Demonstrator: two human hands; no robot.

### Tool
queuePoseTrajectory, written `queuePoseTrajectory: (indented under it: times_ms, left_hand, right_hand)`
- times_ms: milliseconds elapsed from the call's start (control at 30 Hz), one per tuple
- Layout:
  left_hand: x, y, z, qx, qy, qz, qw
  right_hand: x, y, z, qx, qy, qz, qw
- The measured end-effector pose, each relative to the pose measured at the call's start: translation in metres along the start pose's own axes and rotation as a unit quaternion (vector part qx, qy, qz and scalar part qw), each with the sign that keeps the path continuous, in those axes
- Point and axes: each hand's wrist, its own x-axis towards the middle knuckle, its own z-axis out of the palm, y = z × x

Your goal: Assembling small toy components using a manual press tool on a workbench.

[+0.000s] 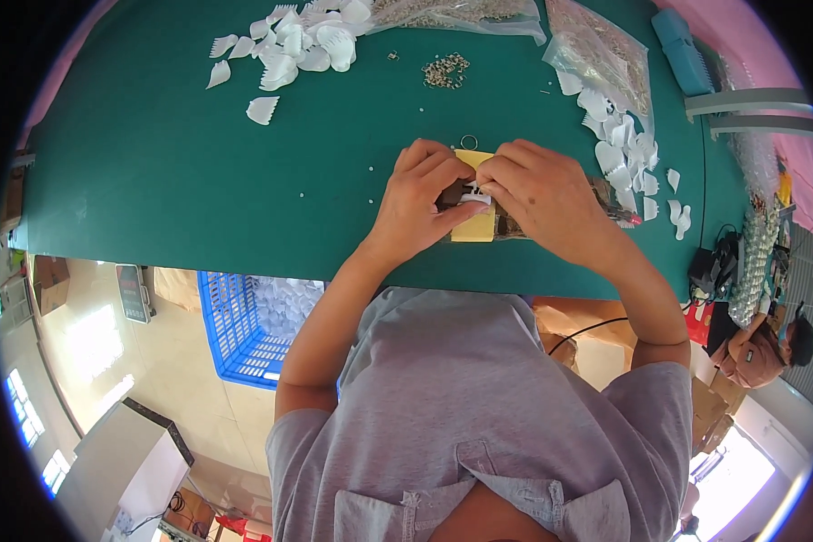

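Both hands meet over a yellow block [472, 232] near the table's front edge. A small white toothed plastic piece [475, 193] lies on it, its teeth showing dark gaps. My left hand [422, 197] is closed on this piece, thumb along its near side and fingertips bent at the far side. My right hand [542, 194] is closed too, thumb and forefinger pinched at the piece's right edge; whatever they pinch is hidden. Brownish blocks under the yellow one are partly covered by my hands. A thin metal ring [469, 142] sits just beyond the block.
White toothed plastic pieces [312, 41] are heaped far left, with others [625, 149] at right. Small brass-coloured bits [445, 70] form a pile at the back, near clear bags [601, 54]. A blue crate [235, 330] stands below the table. Another person [759, 348] is at far right.
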Motion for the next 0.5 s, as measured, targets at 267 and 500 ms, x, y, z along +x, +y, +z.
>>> queuePoseTrajectory:
  times_ms: [267,500]
  left_hand:
    - [-0.001,0.0,-0.001,0.002,-0.003,0.006,1.0]
    - [0.0,0.003,-0.002,-0.013,-0.006,-0.01,1.0]
  right_hand:
    - [0.003,-0.004,-0.002,-0.048,-0.045,-0.007,0.998]
    - [-0.011,-0.007,0.018,0.039,0.069,0.02,0.997]
